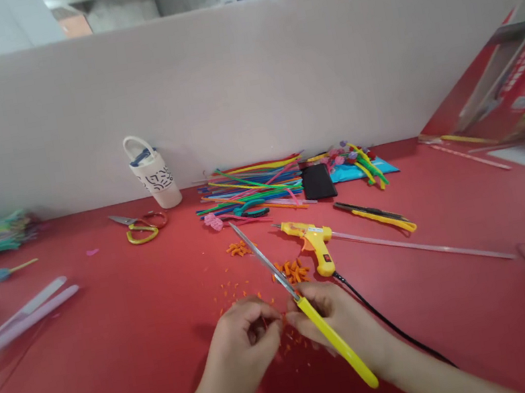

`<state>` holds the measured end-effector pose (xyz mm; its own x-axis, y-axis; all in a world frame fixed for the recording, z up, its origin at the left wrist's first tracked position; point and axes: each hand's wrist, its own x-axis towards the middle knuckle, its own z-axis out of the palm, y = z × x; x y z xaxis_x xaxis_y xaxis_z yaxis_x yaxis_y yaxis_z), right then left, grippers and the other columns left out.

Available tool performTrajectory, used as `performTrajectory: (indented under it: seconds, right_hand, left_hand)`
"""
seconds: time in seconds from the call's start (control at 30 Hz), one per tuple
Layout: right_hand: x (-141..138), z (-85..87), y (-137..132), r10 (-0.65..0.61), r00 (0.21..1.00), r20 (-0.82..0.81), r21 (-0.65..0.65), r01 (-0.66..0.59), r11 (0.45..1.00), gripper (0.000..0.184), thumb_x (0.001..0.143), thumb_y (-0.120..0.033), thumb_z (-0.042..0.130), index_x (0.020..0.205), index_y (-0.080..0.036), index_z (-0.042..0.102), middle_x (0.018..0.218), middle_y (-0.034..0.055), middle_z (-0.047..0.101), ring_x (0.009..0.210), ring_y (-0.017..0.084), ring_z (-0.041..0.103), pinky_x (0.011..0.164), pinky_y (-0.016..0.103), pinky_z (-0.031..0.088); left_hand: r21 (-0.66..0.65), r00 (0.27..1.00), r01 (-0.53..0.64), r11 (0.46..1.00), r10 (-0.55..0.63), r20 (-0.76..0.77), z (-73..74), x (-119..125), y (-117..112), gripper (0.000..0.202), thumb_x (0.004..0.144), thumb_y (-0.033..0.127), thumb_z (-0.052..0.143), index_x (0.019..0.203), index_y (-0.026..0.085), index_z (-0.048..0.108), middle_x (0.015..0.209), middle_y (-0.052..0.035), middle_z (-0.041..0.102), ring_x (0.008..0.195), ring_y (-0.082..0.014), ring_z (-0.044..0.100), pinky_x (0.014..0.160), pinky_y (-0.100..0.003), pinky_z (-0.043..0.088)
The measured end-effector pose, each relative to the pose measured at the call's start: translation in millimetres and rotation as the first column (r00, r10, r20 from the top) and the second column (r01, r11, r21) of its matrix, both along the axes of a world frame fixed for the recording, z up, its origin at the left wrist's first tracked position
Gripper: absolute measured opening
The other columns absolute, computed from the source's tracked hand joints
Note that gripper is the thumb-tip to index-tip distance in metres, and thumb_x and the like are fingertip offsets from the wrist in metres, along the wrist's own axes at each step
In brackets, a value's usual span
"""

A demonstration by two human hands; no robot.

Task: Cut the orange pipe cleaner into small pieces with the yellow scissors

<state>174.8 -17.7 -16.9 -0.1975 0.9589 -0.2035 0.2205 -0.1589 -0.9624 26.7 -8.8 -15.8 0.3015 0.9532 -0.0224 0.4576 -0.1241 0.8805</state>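
Observation:
My right hand (335,315) is closed around yellow-handled scissors (334,339), seen nearly edge-on, with their metal blades pointing up and to the left. Its thumb and finger also meet the fingertips of my left hand (243,337), which is closed in a pinch. Between the two pinches shows a tiny orange-red piece (283,316), mostly hidden by fingers. Just beyond my hands lies a pile of short orange pieces (296,271), partly behind the blades. A smaller orange pile (240,248) sits farther back, and fine orange scraps (232,290) are scattered around my left hand.
Right of the piles lies a yellow hot glue gun (310,239) with a long glue stick and black cord. Beyond are pipe cleaners (251,188), a utility knife (376,216) and a black rectangular object (318,182). Red-and-yellow-handled scissors (142,229) and a white cup (156,180) stand left.

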Motion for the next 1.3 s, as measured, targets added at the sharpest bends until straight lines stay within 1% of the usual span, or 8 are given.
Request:
performTrajectory:
  seconds: [0.1,0.27,0.5,0.63,0.77,0.97,1.1,1.3]
  right_hand:
    - [-0.6,-0.6,-0.6,-0.002,1.000,-0.024,0.034,0.003,0.999,0.012,0.064,-0.015,0.046,0.055,-0.019,0.039,0.042,-0.0095,0.036,0.037,0.004,0.031,0.036,0.018,0.024]
    - [-1.8,1.8,-2.2,-0.005,0.996,-0.086,-0.018,0.003,1.000,0.012,0.062,-0.014,0.044,0.054,-0.020,0.037,0.042,-0.0096,0.034,0.038,0.004,0.030,0.037,0.017,0.023]
    - [-0.4,1.0,-2.8,-0.036,0.996,-0.080,0.026,0.038,0.999,0.011,0.061,-0.014,0.045,0.056,-0.020,0.037,0.042,-0.0097,0.035,0.036,0.004,0.030,0.036,0.017,0.023]
    - [1.8,-1.8,-2.4,-0.019,0.999,-0.043,0.041,0.021,0.999,0.011,0.066,-0.017,0.045,0.058,-0.020,0.038,0.041,-0.0097,0.036,0.033,0.004,0.031,0.034,0.016,0.023]
    - [3.3,-6.4,-0.8,0.036,0.999,0.035,0.129,-0.041,0.991,0.010,0.064,-0.013,0.045,0.059,-0.019,0.039,0.046,-0.0087,0.035,0.039,0.005,0.032,0.038,0.017,0.026]
    - [0.7,-7.0,-2.6,0.087,0.988,0.125,0.236,-0.115,0.965,0.006,0.061,-0.012,0.044,0.060,-0.018,0.043,0.055,-0.0054,0.043,0.051,0.008,0.039,0.046,0.019,0.032]
    - [1.8,-3.4,-3.8,0.047,0.986,0.161,0.250,-0.087,0.964,0.009,0.058,-0.010,0.045,0.057,-0.018,0.042,0.053,-0.0065,0.039,0.048,0.007,0.036,0.045,0.018,0.030]
    - [7.9,1.7,0.6,0.009,0.993,0.116,0.183,-0.030,0.983,0.010,0.066,-0.014,0.042,0.059,-0.020,0.038,0.046,-0.0089,0.034,0.040,0.005,0.031,0.039,0.017,0.026]
  left_hand:
    - [0.203,0.983,0.104,0.974,-0.069,-0.173,0.8,-1.5,-4.3,0.014,0.073,0.015,0.043,0.064,0.018,0.054,0.062,0.0003,0.049,0.054,-0.0105,0.044,0.052,-0.022,0.034]
    - [0.327,0.939,0.255,0.910,-0.153,-0.307,2.0,-3.2,-10.1,0.018,0.078,0.014,0.037,0.068,0.018,0.052,0.067,-0.0024,0.050,0.060,-0.0123,0.046,0.057,-0.023,0.035]
    - [0.360,0.954,0.155,0.920,-0.044,-0.298,-0.8,-10.7,-0.9,0.017,0.077,0.016,0.039,0.065,0.018,0.051,0.065,-0.0011,0.048,0.056,-0.0118,0.044,0.055,-0.024,0.034]
    - [0.286,0.967,0.050,0.957,0.025,-0.253,1.4,-13.8,7.9,0.021,0.077,0.021,0.041,0.059,0.018,0.051,0.065,-0.0009,0.049,0.058,-0.0126,0.045,0.056,-0.024,0.034]
    - [-0.059,0.999,0.030,0.998,-0.029,0.018,5.4,-8.1,6.5,0.021,0.075,0.030,0.044,0.064,0.017,0.056,0.062,0.0008,0.051,0.057,-0.0122,0.045,0.054,-0.023,0.033]
    - [-0.448,0.960,0.155,0.881,-0.027,0.279,5.1,-2.0,0.2,0.020,0.072,0.030,0.048,0.064,0.013,0.056,0.056,0.0020,0.049,0.046,-0.0071,0.034,0.045,-0.020,0.023]
    - [-0.433,0.952,0.215,0.875,-0.088,0.295,6.8,-6.7,2.0,0.014,0.069,0.019,0.046,0.057,0.015,0.050,0.049,0.0051,0.039,0.043,-0.0068,0.030,0.043,-0.020,0.021]
    - [-0.092,0.989,0.097,0.991,-0.106,-0.104,7.2,-16.0,9.9,0.028,0.073,0.027,0.043,0.047,0.017,0.043,0.052,0.0034,0.041,0.048,-0.0100,0.040,0.049,-0.023,0.028]
